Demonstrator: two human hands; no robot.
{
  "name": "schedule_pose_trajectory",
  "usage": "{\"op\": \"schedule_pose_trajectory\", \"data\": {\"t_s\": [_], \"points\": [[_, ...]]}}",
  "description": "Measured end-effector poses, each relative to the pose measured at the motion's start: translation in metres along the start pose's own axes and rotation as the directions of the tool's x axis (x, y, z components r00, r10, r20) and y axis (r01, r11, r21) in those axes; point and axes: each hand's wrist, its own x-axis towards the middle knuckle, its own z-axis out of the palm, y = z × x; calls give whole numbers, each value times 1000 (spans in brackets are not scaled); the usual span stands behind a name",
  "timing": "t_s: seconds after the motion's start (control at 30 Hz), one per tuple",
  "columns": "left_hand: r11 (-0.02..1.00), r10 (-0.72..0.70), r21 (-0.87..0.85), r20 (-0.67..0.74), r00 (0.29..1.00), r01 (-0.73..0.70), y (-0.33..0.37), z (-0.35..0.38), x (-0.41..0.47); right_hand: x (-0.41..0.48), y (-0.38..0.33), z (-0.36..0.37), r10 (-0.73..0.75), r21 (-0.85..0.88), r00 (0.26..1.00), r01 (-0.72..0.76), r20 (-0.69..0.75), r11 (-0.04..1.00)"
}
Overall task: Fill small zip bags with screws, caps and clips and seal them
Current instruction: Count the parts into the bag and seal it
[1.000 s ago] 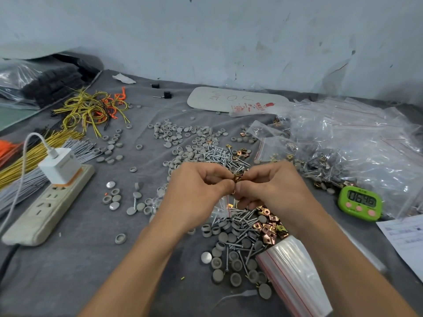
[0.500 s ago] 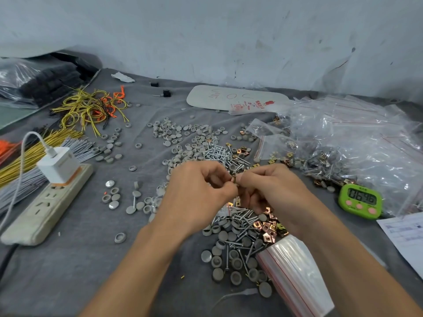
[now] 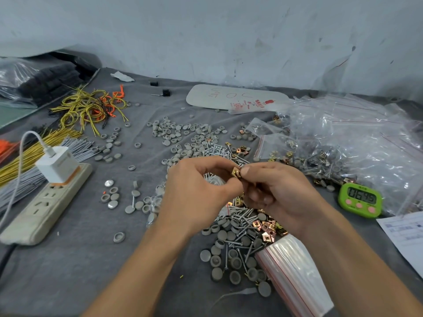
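Note:
Both hands meet above the middle of the grey cloth. My left hand (image 3: pixel 196 193) pinches a small clear zip bag (image 3: pixel 213 179); screws show through it, and most of it is hidden by my fingers. My right hand (image 3: pixel 277 191) holds a gold square clip (image 3: pixel 235 172) between thumb and forefinger at the bag's top. Under the hands lies a mixed heap of screws (image 3: pixel 240 216), copper clips (image 3: pixel 267 232) and grey round caps (image 3: pixel 225 234). More caps (image 3: pixel 183 138) spread behind. A stack of empty red-lined zip bags (image 3: pixel 295 273) lies at the front right.
A pile of filled bags (image 3: pixel 357 143) covers the right side, with a green timer (image 3: pixel 360 200) and a paper sheet (image 3: pixel 407 236) in front. A power strip (image 3: pixel 41 213) with a white charger (image 3: pixel 57 164) lies left, with wire bundles (image 3: pixel 89 108) behind it.
My hands stayed together and shifted slightly upward. The gold clip now shows plainly between my right fingertips at the bag's top. The timer dropped from 06:46 to 06:45.

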Motion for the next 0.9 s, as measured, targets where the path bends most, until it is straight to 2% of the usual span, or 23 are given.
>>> {"op": "schedule_pose_trajectory", "data": {"t_s": [0.17,0.27,0.43,0.5,0.57,0.63,0.73,0.83,0.9], "points": [[1000,23,15,-101,995,-22,0,0,2,0,0,-2,-2,34,1000,2,1,999],[998,-52,-35,-121,991,48,-6,-4,6,0,0,-6,29,19,998,-29,-50,999],[976,-92,195,-33,995,96,-14,4,6,10,8,-4,138,225,980,-103,-146,969],[964,-109,245,-2,994,106,-21,7,7,15,14,1,179,243,967,-132,-183,961],[954,-101,285,25,995,90,-26,8,10,18,17,2,221,220,953,-174,-209,960],[936,-48,351,67,997,22,-30,9,12,20,17,1,265,158,948,-238,-174,958],[927,0,373,141,990,-53,-28,12,13,21,20,-3,227,44,964,-223,-140,974],[942,-67,336,190,979,-1,-25,3,14,20,20,-4,155,68,966,-144,-209,987],[934,-149,355,315,937,29,-26,-12,16,22,20,-9,92,-40,946,-109,-310,993]]}}
